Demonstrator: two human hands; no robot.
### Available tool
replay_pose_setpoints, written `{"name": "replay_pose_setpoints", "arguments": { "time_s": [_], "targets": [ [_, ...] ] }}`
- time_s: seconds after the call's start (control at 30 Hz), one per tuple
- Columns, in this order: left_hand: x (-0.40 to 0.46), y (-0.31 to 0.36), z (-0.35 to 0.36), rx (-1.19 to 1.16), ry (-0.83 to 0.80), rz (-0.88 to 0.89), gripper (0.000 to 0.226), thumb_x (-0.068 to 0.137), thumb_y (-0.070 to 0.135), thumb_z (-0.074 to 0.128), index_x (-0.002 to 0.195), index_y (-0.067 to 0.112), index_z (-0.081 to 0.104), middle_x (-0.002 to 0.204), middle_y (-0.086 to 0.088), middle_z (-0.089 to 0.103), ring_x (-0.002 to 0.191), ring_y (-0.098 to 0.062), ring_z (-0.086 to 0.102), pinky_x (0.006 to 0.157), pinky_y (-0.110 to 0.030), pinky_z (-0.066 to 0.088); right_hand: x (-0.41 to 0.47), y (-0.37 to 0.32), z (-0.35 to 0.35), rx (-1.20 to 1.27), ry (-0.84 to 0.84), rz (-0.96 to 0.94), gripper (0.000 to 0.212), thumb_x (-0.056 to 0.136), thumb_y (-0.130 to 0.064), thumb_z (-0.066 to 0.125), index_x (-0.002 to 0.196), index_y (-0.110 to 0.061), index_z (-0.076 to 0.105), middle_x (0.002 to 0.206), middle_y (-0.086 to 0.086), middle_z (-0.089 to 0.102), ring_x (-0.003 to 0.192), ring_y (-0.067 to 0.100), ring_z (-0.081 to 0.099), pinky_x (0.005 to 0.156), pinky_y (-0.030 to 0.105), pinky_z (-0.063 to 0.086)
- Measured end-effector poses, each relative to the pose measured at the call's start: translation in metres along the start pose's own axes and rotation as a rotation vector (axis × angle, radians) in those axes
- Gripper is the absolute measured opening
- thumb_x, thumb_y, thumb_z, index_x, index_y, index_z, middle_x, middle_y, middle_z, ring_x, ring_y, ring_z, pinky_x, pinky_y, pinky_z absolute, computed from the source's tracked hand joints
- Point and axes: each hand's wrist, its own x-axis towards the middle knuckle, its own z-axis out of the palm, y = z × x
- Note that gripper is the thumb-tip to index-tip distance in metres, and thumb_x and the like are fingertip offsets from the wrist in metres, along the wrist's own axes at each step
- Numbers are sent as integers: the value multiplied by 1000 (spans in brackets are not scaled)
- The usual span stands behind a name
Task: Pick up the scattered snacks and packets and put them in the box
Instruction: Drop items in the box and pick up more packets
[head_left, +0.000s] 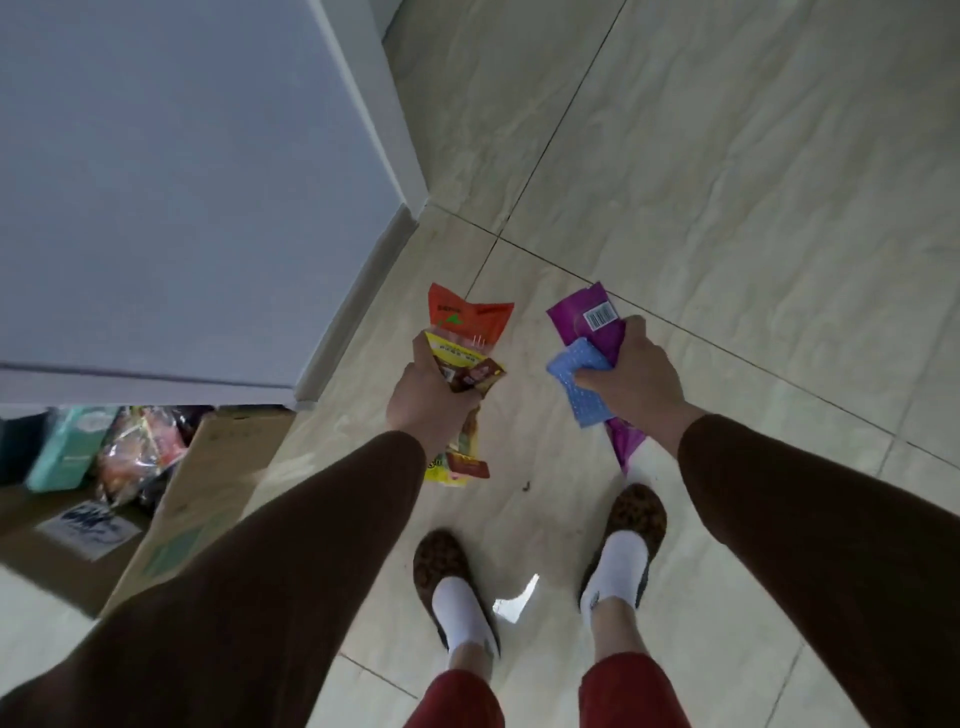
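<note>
- So the cardboard box (208, 499) sits way over on the left, down on the floor, half tucked under the white table (171, 182). It's already got stuff in it: a teal pack (67, 447) and a shiny red wrapper (137, 457).
- Left hand (431, 400) is clamped around a bunch of packets: an orange packet (467, 317) sticking out the top, plus a yellow packet (457, 356) and a brown packet (475, 376) bunched under it.
- Right hand (631, 374) is gripping a purple packet (589, 319) and a blue dotted packet (579, 384) together.
- Looks to me like the gathering bit is done for this load and it's the carry-to-box step. Next move would be turning left and bending down to drop both handfuls in.
- In the way: the table edge hangs over part of the box, so the drop probably has to come in from the open floor side.
- Otherwise just tile floor (727, 182), slippered feet (441, 571), and a tiny dark speck (525, 486) on the tile.
</note>
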Motion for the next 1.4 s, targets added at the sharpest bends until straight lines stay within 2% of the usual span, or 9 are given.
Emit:
{"name": "replay_pose_setpoints", "arguments": {
  "time_s": [0.17, 0.33, 0.43, 0.57, 0.7, 0.9, 1.1, 1.27, 1.4],
  "targets": [
    [-77, -22, -44, 59, 12, 69, 67, 71, 38, 77, 120, 36, 32, 95, 6, 65, 81, -20, 65, 67, -39, 57, -93, -18, -7, 34, 28, 5, 66, 68, -44, 81, 114, -23, 38, 106, 4, 64, 95, 31, 65, 82, 49, 57],
    [-153, -61, -72, 71, 39, 111, 71, 65, 45, 76, 122, 36, 35, 97, 3, 66, 83, -23, 65, 71, -45, 58, -184, -33, 7, -8, 9, -36, 69, 66, -48, 78, 116, -21, 39, 106, 4, 63, 94, 31, 64, 82, 47, 56],
    [-199, -94, -92, 70, 40, 127, 78, 64, 43, 78, 129, 38, 34, 98, 4, 65, 84, -21, 64, 74, -45, 58, -237, -39, 23, -29, 4, -54, 71, 67, -48, 77, 119, -21, 37, 107, 4, 63, 96, 32, 62, 83, 46, 55],
    [-255, -145, -133, 100, 78, 111, 74, 71, 37, 80, 131, 36, 35, 104, 4, 64, 89, -19, 62, 74, -36, 53, -301, -65, 51, -7, -5, -44, 69, 68, -47, 77, 119, -22, 37, 107, 4, 63, 95, 32, 63, 83, 47, 55],
    [-287, -208, -178, 142, 82, 77, 77, 70, 41, 80, 129, 38, 31, 106, 4, 65, 88, -20, 63, 76, -41, 57, -348, -108, 95, 3, -35, -83, 70, 68, -48, 77, 119, -22, 37, 107, 3, 63, 95, 31, 63, 83, 46, 56],
    [-307, -311, -259, 158, 102, 76, 75, 73, 42, 79, 129, 40, 30, 104, 6, 64, 87, -19, 64, 76, -39, 57, -411, -189, 180, -16, -34, -99, 71, 67, -48, 77, 120, -22, 38, 109, 3, 63, 99, 30, 62, 84, 45, 55],
    [-308, -393, -343, 164, 109, 125, 73, 72, 40, 78, 128, 37, 32, 104, 4, 62, 91, -22, 60, 74, -34, 49, -459, -269, 258, 11, -15, -58, 73, 68, -49, 79, 122, -22, 38, 112, 4, 62, 101, 30, 62, 85, 46, 55],
    [-283, -424, -392, 134, 97, 97, 76, 72, 37, 80, 131, 35, 32, 105, 0, 62, 94, -25, 62, 80, -40, 54, -464, -322, 294, 49, -9, -66, 70, 68, -50, 80, 119, -25, 38, 113, 2, 62, 100, 30, 63, 85, 45, 56],
    [-247, -429, -420, 147, 85, 91, 72, 74, 37, 80, 129, 34, 33, 103, 2, 62, 92, -24, 63, 77, -39, 54, -448, -355, 313, 57, 9, -56, 73, 68, -52, 80, 120, -24, 37, 113, 2, 62, 99, 29, 63, 82, 45, 57]
  ]
}}
